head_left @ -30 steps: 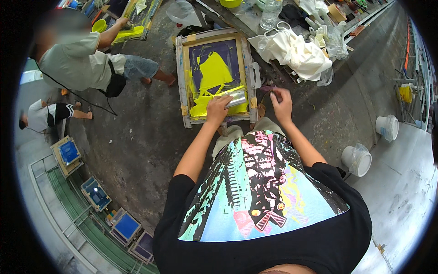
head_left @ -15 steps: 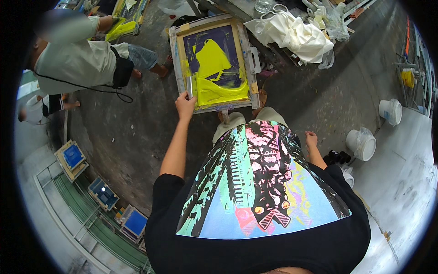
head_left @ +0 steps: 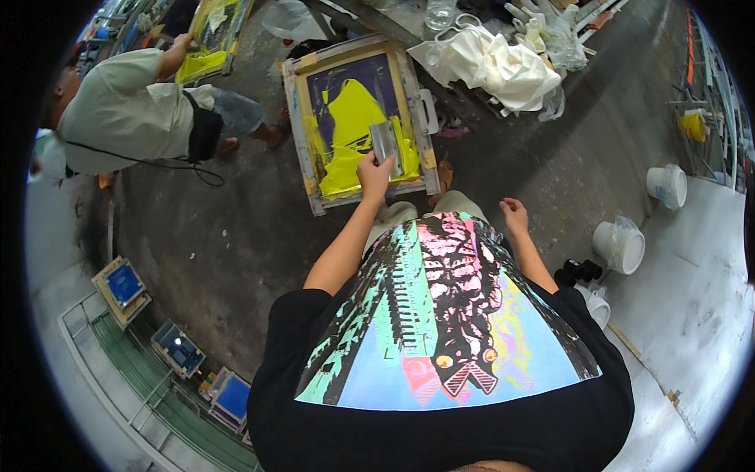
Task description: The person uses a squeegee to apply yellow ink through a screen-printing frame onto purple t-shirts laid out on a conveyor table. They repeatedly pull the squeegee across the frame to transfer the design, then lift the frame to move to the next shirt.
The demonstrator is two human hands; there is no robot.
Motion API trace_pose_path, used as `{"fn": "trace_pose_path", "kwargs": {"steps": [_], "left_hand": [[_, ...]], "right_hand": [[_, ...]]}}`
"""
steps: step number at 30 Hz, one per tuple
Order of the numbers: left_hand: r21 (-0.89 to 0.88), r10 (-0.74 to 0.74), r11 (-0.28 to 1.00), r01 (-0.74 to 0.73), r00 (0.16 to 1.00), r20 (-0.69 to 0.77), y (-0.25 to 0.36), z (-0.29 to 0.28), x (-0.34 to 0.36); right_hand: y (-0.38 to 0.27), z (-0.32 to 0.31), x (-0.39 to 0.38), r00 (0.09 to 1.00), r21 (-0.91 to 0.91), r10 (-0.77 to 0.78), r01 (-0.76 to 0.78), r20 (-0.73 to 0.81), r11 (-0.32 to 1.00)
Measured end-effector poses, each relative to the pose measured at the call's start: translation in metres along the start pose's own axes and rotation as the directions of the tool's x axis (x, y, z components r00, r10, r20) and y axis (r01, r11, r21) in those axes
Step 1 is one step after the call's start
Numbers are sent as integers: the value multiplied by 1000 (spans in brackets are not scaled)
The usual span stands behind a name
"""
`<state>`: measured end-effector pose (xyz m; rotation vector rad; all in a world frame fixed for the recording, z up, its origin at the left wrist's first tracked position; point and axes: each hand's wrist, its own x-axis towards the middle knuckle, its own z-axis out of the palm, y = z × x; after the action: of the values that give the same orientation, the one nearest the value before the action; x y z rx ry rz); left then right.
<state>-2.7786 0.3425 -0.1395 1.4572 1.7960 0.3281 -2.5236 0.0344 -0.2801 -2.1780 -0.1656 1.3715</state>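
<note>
Before me lies a wooden-framed printing screen with a dark purple mesh, smeared with thick yellow-green ink. My left hand grips a flat metal scraper by its near end. The blade rests over the lower right part of the mesh, at the edge of the ink. Bare mesh shows at the top and along the upper right. Off to the right of my body, my right hand hangs beside my hip with its fingers curled and nothing visible in them.
A white cloth bundle and plastic gloves lie beyond the screen to the right. White buckets stand by the right wall. At left another person works at a second yellow-inked screen. Blue screens lean at lower left.
My left hand has carried the scraper rightward across the lower mesh, shifting the ink into ridges. My right hand has risen slightly and moved left. The view has shifted a little.
</note>
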Motion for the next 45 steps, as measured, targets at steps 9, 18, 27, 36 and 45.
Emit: {"fn": "trace_pose_path", "kwargs": {"steps": [9, 18, 27, 36, 45], "left_hand": [[341, 167, 935, -94, 967, -191, 5, -122, 33], [610, 368, 780, -140, 891, -267, -40, -86, 17], [412, 137, 911, -21, 957, -254, 0, -68, 26], [599, 298, 763, -244, 955, 10, -18, -88, -5], [460, 498, 551, -696, 717, 487, 26, -13, 24]], "right_hand": [[58, -47, 18, 994, -98, 98, -102, -45, 990], [52, -38, 31, 997, -16, 82, -82, 3, 996], [15, -33, 31, 998, 0, 58, -58, 37, 998], [49, -50, 19, 993, -74, 114, -115, -22, 991], [65, -36, 15, 993, -82, 115, -115, -6, 990]]}}
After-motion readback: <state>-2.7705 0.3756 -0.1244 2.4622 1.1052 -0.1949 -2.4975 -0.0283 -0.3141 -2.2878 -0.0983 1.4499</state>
